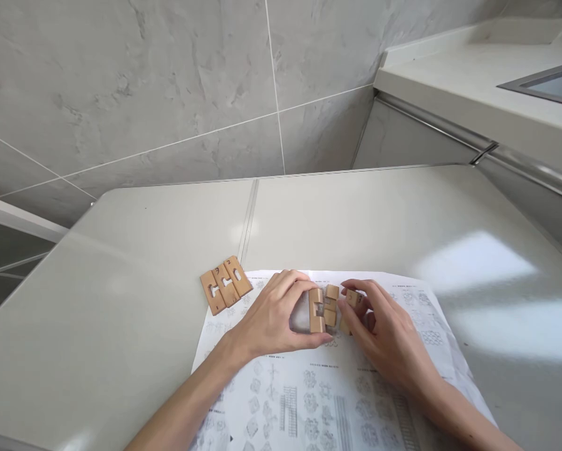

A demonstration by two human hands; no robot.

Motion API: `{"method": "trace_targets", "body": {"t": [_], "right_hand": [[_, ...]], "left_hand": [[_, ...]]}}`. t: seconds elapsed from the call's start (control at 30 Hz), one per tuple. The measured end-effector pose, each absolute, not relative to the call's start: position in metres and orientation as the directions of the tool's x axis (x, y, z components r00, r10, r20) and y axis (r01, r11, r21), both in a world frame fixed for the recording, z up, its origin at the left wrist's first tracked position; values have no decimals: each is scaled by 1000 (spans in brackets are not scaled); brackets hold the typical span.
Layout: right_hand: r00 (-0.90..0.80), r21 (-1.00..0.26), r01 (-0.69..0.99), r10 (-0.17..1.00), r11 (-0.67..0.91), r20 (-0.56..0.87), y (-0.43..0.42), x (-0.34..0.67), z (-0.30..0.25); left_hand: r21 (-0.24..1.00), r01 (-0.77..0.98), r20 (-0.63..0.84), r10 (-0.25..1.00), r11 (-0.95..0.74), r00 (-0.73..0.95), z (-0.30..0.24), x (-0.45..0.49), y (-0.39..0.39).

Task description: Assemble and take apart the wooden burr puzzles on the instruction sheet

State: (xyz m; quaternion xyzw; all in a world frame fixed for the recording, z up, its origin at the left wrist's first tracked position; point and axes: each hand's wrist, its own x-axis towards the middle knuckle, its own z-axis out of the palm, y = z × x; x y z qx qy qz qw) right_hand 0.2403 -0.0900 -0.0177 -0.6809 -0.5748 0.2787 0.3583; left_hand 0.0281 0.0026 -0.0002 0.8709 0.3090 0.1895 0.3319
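Note:
On a printed sheet, my left hand (274, 313) brackets a notched wooden puzzle piece (316, 322), index finger at its top end and thumb at its bottom end. Just right of that piece stands another notched wooden piece (330, 317). My right hand (386, 322) pinches a small wooden puzzle piece (354, 299) with dark marks on it; the fingers partly cover it. Off to the left lie flat wooden pieces (226, 285) side by side, with cut-out slots and handwritten numbers, partly over the sheet's corner.
The paper sheet (281, 376) carries small line drawings and lies on a glossy pale table (121, 300) with a seam. Behind the table rises a grey tiled wall (182, 81). A white counter (450, 75) with a metal-rimmed sink (520, 86) stands at the right.

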Motion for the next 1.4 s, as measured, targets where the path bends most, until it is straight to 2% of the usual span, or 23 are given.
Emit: {"method": "trace_targets", "body": {"t": [0.37, 0.87, 1.2, 1.4], "right_hand": [[119, -792, 610, 991, -25, 60, -90, 240, -17], [48, -764, 643, 993, 50, 105, -92, 238, -18], [-60, -797, 591, 992, 126, 112, -94, 236, -13], [-101, -833, 532, 988, 155, 119, -95, 233, -11]], "left_hand": [[631, 411, 163, 630, -658, 759, 3, 29, 5], [612, 398, 153, 596, -684, 788, -1, 29, 4], [595, 382, 178, 580, -707, 795, -2, 28, 3], [629, 374, 164, 586, -681, 793, -1, 30, 1]]}}
